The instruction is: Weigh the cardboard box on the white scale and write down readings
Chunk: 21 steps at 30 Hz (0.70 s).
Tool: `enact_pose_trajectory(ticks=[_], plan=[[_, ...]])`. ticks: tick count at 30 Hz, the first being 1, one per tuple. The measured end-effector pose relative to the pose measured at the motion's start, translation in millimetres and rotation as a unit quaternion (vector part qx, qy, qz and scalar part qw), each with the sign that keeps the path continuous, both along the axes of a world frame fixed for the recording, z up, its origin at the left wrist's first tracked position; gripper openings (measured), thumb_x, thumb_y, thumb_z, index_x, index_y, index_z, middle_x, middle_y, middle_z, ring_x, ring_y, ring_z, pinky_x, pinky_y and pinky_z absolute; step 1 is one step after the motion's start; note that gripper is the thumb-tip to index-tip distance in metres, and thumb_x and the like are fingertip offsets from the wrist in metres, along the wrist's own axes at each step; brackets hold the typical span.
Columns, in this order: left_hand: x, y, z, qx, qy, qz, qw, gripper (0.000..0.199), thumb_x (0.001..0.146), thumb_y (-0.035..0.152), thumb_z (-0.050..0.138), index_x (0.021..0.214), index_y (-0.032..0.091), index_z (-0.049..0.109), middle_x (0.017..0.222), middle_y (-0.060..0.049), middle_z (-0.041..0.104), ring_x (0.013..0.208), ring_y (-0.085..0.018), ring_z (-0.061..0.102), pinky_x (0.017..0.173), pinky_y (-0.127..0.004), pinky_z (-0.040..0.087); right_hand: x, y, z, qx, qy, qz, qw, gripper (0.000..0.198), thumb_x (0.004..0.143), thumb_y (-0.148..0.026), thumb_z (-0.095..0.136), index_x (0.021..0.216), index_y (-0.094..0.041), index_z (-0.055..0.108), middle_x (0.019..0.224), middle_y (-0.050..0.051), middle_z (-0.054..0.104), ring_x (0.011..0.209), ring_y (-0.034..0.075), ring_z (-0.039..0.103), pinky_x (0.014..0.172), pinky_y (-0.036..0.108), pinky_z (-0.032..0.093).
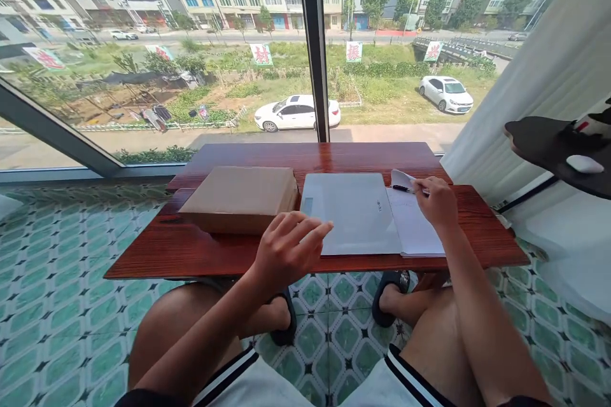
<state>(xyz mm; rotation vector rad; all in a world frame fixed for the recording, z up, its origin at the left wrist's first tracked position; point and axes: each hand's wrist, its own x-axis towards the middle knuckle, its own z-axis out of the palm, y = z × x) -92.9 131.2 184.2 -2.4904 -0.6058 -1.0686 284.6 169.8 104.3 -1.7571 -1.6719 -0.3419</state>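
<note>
My left hand (289, 245) is raised over the table's front edge, fingers loosely bent and apart, holding nothing. It is nearest to a flat silver-grey panel (351, 216), which has a small display-like rectangle at its left and dark lettering at its right; it looks like a digital scale. At the panel's right lies an open notebook (420, 232) with white pages and a curled sheet at its top. My right hand (435, 200) is closed over the notebook's upper part, fingers pinching a dark pen (400, 188). The fingers partly cover the pen. Left of the panel sits a closed cardboard box (243, 191).
The dark red wooden table (181, 254) stands before a large window. White curtains (520, 95) hang at the right, with a dark stand (568, 152) carrying a white mouse-like object (585, 164). My knees are below the table's front edge.
</note>
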Motion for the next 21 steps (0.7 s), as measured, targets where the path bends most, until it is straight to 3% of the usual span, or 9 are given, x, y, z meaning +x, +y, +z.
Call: enact_pose_trajectory(ticks=[5,10,21], plan=[[27.0,-12.8,-18.2,-0.010,0.061,-0.073,0.995,0.025,0.090,0.004,0.059,0.113,0.015,0.063,0.083,0.000,0.072,0.077,-0.018,0.058,0.071,-0.033,0.045,26.5,-1.6,1.4,-0.043,0.029,-0.040,0.998,0.026,0.097,-0.025,0.055,0.109,-0.014,0.075,0.104,0.012,0.073,0.102,0.029,0.063,0.094,0.040,0.047],[53.5,-16.8,-24.8,0.007,0.126,-0.133,0.983,0.018,0.094,0.008,0.059,0.111,0.014,0.061,0.082,0.000,0.070,0.075,-0.016,0.057,0.069,-0.032,0.046,18.0,-0.4,1.9,-0.148,0.026,-0.069,0.986,0.028,0.096,-0.021,0.057,0.119,-0.015,0.072,0.114,0.012,0.072,0.113,0.030,0.060,0.096,0.041,0.047],[127.0,-20.5,-36.0,0.095,0.229,-0.269,0.931,0.010,0.097,0.018,0.062,0.105,0.015,0.062,0.072,0.001,0.057,0.069,-0.013,0.052,0.065,-0.030,0.041,7.8,1.6,7.8,-0.222,0.037,-0.088,0.970,0.033,0.097,-0.022,0.061,0.128,-0.019,0.071,0.123,0.012,0.072,0.117,0.028,0.063,0.093,0.037,0.049]])
